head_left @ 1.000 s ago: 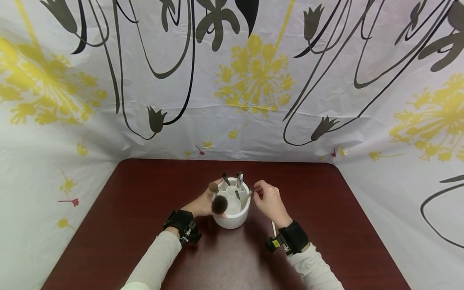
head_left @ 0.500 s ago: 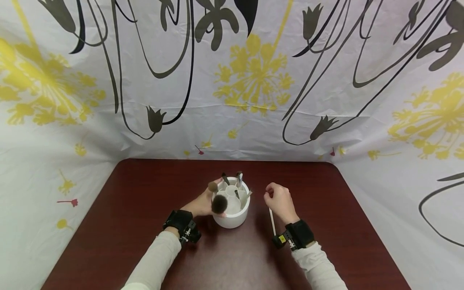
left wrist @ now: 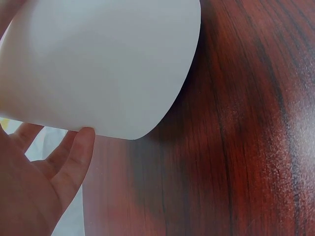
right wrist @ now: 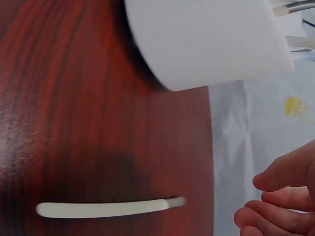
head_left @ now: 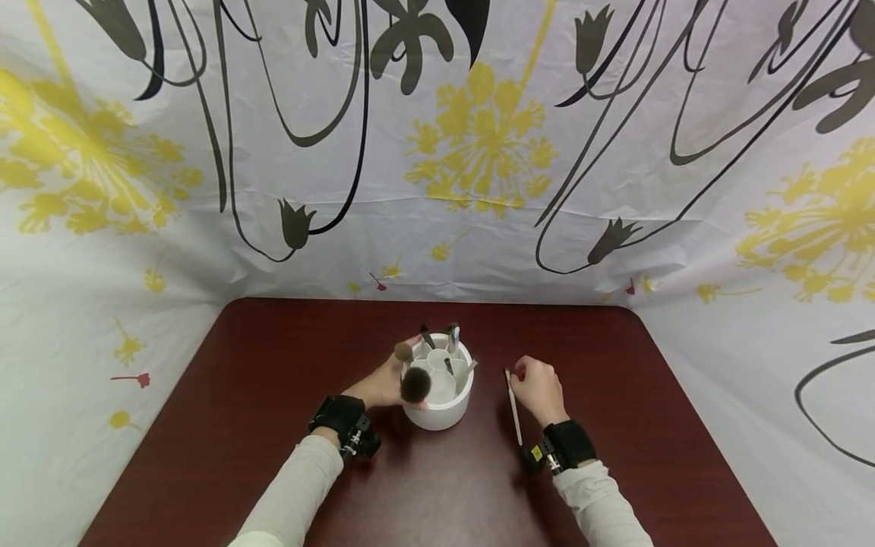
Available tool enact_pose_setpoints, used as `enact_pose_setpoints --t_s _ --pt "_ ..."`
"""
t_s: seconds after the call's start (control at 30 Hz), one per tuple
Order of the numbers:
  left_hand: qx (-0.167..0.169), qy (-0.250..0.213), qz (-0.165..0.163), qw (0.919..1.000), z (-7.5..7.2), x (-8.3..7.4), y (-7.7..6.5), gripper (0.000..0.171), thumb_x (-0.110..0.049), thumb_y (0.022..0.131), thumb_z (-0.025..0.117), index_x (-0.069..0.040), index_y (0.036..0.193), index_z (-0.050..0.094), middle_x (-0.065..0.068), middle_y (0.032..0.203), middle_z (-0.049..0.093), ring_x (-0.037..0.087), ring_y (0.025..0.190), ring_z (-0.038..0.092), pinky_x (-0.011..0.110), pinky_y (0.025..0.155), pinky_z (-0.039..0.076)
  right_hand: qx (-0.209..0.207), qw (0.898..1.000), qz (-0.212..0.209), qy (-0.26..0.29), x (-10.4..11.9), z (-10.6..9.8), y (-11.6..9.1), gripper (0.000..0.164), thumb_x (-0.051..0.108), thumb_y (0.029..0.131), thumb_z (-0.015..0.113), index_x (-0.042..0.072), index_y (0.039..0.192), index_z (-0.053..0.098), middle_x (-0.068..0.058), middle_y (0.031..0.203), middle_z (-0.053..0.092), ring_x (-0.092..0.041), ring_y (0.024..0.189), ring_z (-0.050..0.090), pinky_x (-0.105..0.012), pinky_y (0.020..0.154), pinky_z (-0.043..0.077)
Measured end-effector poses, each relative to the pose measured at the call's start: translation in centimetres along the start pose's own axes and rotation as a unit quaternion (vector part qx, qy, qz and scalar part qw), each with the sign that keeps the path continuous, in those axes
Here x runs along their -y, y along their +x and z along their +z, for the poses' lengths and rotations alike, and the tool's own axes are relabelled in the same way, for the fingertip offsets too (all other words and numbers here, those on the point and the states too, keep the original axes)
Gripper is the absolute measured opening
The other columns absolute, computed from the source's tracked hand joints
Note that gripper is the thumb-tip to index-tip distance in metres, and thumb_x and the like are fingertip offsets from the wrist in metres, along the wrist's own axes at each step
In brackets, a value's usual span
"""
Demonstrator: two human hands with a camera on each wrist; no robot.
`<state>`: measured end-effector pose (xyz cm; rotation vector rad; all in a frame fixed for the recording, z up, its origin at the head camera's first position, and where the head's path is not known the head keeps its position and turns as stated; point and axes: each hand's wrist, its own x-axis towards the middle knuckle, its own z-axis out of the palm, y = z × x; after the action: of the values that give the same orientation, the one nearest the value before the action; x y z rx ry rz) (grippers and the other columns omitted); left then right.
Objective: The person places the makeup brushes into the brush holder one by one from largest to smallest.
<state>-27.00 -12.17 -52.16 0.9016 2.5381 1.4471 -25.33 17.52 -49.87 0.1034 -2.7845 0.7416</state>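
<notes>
My left hand point(head_left: 384, 384) grips the left side of a white round brush holder point(head_left: 440, 417), which stands upright with several makeup brushes in its compartments. A big dark fluffy brush point(head_left: 415, 385) and a brown-headed brush point(head_left: 403, 352) lean out over that hand. The left wrist view shows fingers point(left wrist: 76, 157) against the holder's smooth wall. To the holder's right, my right hand point(head_left: 538, 389) hovers with loosely curled fingers and nothing in them. Just beside it a slim white-handled brush point(right wrist: 103, 209) lies on the table, its short grey bristles pointing away from me.
The dark red wooden table point(head_left: 314, 327) has rounded far corners. Behind it and at its sides hangs a white sheet point(head_left: 437, 258) printed with flowers. Both wrists carry black camera mounts, the right mount point(head_left: 569, 444) close to the near end of the lying brush.
My right hand has drawn away from the holder, to the right and a little towards me, uncovering the lying brush. The left hand keeps its grip on the holder, which stays in place.
</notes>
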Motion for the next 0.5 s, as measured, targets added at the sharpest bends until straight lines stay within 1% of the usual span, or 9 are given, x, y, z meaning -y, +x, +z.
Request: enact_pose_setpoints --t_s 0.17,0.3,0.37,0.5 --pt "0.005 0.003 -0.012 0.9999 0.0 -0.1 0.0 0.119 -0.030 0.057 0.086 -0.005 0.144 0.008 0.018 0.147 0.019 0.030 0.133 0.023 0.048 0.105 0.023 0.016 1.000 0.014 -0.014 -0.6 0.6 -0.3 0.012 0.010 0.074 0.065 0.004 0.085 0.065 -0.009 0.074 0.064 -0.019 0.055 0.054 -0.034 0.048 0.042" --pt "0.008 -0.001 -0.008 0.9999 -0.1 -0.1 0.0 0.120 -0.039 0.058 0.084 -0.005 0.145 0.008 0.018 0.148 0.019 0.031 0.133 0.023 0.049 0.104 0.023 0.043 0.998 0.029 -0.025 -1.1 1.0 -0.5 0.016 0.012 0.074 0.066 0.003 0.087 0.064 -0.010 0.073 0.063 -0.019 0.054 0.052 -0.034 0.047 0.041" --pt "0.008 -0.002 -0.006 1.0000 -0.1 -0.1 0.0 0.120 -0.040 0.058 0.084 -0.004 0.144 0.008 0.019 0.147 0.019 0.032 0.132 0.023 0.049 0.104 0.024 0.061 0.997 0.036 -0.030 -1.4 1.3 -0.6 0.018 0.013 0.075 0.067 0.002 0.089 0.064 -0.010 0.073 0.062 -0.019 0.055 0.052 -0.033 0.047 0.041" --pt "0.006 0.003 -0.011 0.9999 0.0 -0.2 0.0 0.120 -0.035 0.057 0.085 -0.004 0.144 0.009 0.019 0.147 0.019 0.032 0.132 0.024 0.049 0.104 0.024 0.083 0.995 0.041 -0.038 -2.1 2.0 -1.0 0.017 0.014 0.075 0.069 0.001 0.086 0.063 -0.009 0.071 0.061 -0.018 0.055 0.052 -0.031 0.047 0.040"
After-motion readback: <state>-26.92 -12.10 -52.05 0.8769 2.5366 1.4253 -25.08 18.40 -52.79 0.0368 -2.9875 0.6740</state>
